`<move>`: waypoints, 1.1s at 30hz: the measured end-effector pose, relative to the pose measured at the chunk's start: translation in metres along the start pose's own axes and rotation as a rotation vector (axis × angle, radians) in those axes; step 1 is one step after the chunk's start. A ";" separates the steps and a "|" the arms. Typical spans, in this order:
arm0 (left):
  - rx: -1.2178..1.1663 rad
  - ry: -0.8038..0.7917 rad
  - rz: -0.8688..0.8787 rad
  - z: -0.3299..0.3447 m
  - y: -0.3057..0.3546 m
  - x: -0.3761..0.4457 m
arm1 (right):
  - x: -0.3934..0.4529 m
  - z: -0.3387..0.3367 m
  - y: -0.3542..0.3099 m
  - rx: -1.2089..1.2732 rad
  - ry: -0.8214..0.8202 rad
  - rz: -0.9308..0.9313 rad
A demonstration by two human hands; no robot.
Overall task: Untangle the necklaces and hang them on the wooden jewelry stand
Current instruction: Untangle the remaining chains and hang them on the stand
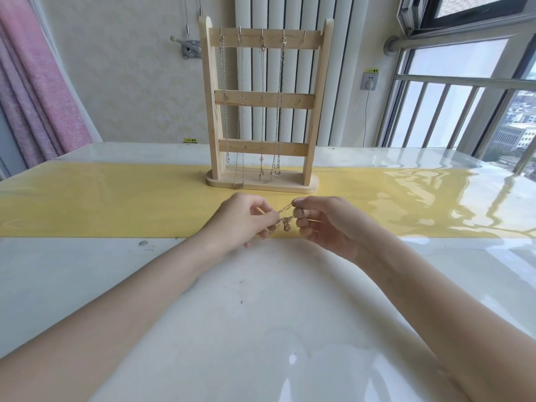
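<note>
Both hands work a knotted chain above a glossy white worktop [261,314]: the left hand [242,220] has its fingers curled in, pinching one end of the tangled necklace [285,220], while the right hand [324,220] nips the other end between thumb and forefinger, its remaining fingers loosely bent. A thin toothpick-like stick [262,212] shows at the left hand's fingers. Under the hands a yellow runner [116,204] crosses the worktop. On it, just beyond the hands, stands the wooden jewelry stand [265,103], upright, with three crossbars. Four silver necklaces [262,111] hang side by side from hooks on its top bar, and a fifth hook [304,34] at the right end is bare.
</note>
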State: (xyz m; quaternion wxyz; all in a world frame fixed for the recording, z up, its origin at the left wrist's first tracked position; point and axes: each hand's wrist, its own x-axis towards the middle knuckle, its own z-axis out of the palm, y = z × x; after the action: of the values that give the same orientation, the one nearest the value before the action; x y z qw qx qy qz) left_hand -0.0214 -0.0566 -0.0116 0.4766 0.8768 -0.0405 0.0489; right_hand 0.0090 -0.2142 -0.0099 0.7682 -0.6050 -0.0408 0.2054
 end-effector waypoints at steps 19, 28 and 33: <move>-0.007 0.049 0.047 0.000 -0.007 0.005 | 0.001 0.005 0.009 -0.458 0.277 -0.381; -0.299 0.002 0.021 -0.001 -0.012 0.006 | -0.003 0.004 0.006 -0.164 0.067 -0.209; -0.356 0.000 0.051 -0.001 -0.010 0.005 | -0.002 0.003 0.007 -0.142 0.026 -0.174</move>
State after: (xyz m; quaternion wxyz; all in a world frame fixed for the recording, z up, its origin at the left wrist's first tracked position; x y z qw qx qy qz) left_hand -0.0150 -0.0508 -0.0192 0.6231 0.7771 -0.0706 0.0530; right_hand 0.0044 -0.2115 -0.0149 0.7388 -0.6546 -0.0976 0.1270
